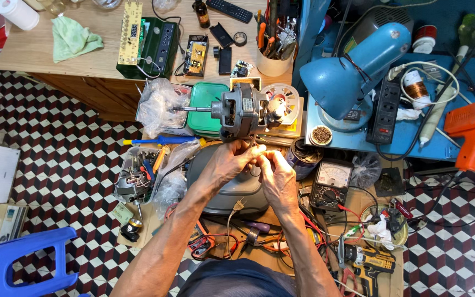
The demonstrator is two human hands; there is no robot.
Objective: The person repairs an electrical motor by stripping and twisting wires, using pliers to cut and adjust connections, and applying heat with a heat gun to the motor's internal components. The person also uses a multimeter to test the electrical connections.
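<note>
Both hands, left hand (pixel 231 160) and right hand (pixel 275 175), pinch thin wires (pixel 255 155) in their fingers below one fan motor (pixel 244 110).

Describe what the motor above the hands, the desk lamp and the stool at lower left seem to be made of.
The motor looks like bare grey metal, dull and cast-looking, with a thin steel shaft sticking out. The desk lamp seems painted metal: a smooth blue shade with a soft sheen. The stool is probably moulded plastic, uniform glossy blue. Both hands meet just below the motor.
</note>
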